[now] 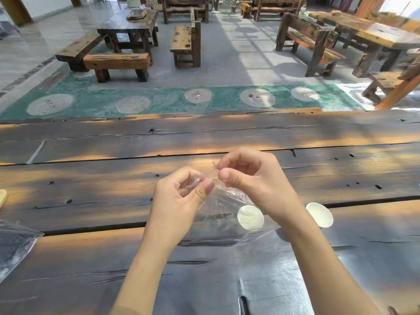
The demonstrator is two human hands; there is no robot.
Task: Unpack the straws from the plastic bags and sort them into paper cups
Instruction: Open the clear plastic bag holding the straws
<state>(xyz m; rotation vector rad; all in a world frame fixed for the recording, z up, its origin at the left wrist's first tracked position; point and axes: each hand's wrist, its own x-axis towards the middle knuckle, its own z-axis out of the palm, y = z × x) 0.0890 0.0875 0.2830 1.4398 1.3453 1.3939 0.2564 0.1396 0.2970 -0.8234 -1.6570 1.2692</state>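
- Left hand (181,189): raised above the bench (91,178) near its middle; fingers curled, the grip of thumb and fingers pinching a bunched edge of the clear plastic bag (218,214).
- Right hand (252,176): just beside the left, slightly farther and higher; its grip pinches the twisted top of the same bag between thumb and forefinger, the other fingers curled.
- Clear plastic bag: hangs from both hands and drapes down toward the near side, its lower part reaching the bench between the forearms. Whether straws lie inside cannot be told.
- Left paper cup (250,217): white, stands on the bench, seen from above through the bag film, between the two forearms.
- Right paper cup (319,214): white, on the bench just to the right of the right forearm, partly hidden by it.
- Second plastic bag (16,246): lies at the near left edge of the bench, well apart from the hands, with dark contents.
- Pale wooden object (2,197): at the far left edge, cut off by the frame.
- Wooden tables and seats (127,42): stand on the floor beyond the bench.
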